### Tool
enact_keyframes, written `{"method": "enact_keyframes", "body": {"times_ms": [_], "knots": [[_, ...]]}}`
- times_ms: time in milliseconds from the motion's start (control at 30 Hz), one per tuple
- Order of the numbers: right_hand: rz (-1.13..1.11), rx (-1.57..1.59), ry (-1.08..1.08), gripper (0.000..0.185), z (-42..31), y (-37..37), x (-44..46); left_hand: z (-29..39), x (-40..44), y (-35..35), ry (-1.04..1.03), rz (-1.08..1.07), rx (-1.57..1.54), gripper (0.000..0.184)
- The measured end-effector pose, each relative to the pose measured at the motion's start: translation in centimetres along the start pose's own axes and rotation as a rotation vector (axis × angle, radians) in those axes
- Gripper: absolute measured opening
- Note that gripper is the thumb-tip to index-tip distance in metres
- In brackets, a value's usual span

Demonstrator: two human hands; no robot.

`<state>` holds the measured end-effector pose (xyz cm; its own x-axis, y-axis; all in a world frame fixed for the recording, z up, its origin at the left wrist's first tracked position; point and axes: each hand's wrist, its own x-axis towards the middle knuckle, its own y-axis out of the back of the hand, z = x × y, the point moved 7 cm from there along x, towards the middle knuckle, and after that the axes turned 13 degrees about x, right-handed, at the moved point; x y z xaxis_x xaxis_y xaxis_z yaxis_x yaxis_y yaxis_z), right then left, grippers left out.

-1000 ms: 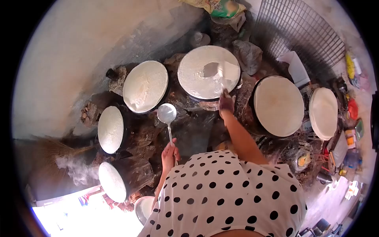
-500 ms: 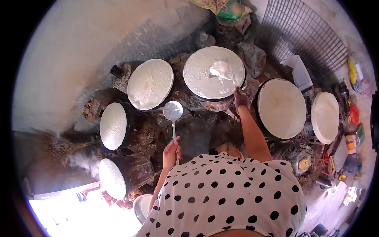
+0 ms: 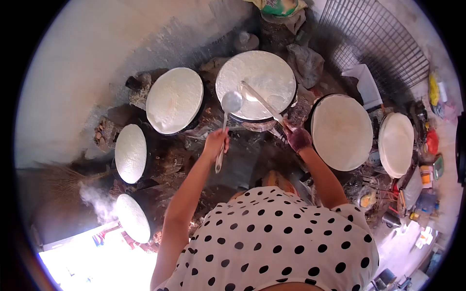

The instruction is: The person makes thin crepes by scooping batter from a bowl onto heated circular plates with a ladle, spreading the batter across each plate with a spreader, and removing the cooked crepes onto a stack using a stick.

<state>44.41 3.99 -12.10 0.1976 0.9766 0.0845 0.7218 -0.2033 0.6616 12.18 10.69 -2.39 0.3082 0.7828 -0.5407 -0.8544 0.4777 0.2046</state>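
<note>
Smoke-stained wall (image 3: pixel 97 63) at back, steam (image 3: pixel 99 201) low on the left, round pans arced about the person. Left hand (image 3: pixel 216 144) has fingers wrapped round the handle of a metal ladle (image 3: pixel 231 102), handle end poking out below the fist. Right hand (image 3: pixel 297 138), in a dark covering (glove, probably), grips the near end of a long pale tool (image 3: pixel 262 103) narrowly. Tool slants up-left over the white layer (image 3: pixel 274 68) on the middle pan, its far end near the centre. Ladle bowl overlaps the near-left edge of that layer; whether it touches, or how full it is, can't be told.

Further out: two white discs (image 3: pixel 174 101) (image 3: pixel 131 154) to the left, a third (image 3: pixel 132 218) by the steam. Right side: a flat pale disc (image 3: pixel 342 132) close to the right hand, then a layered pale stack (image 3: pixel 395 144), wire mesh (image 3: pixel 378 43) behind.

Risks (judgement only): ladle and tool sit close, so crossing strokes could knock them together. Tilting the ladle at the rim could drip outside. Pressing the tool edge too hard could gouge the layer, which looks wet. If the pans are hot, a low right wrist could catch the rim.
</note>
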Motion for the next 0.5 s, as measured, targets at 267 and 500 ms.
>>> {"method": "enact_keyframes", "body": {"times_ms": [267,500], "knots": [[0.126,0.198,-0.273,0.041,-6.5,-5.5,-2.3,2.8,5.8,-5.4,0.022,0.166,-0.169,0.028],[0.131,0.468,-0.222,0.036,-6.2,2.6,1.1,5.9,-3.6,-3.6,0.003,0.005,-0.713,0.021]]}}
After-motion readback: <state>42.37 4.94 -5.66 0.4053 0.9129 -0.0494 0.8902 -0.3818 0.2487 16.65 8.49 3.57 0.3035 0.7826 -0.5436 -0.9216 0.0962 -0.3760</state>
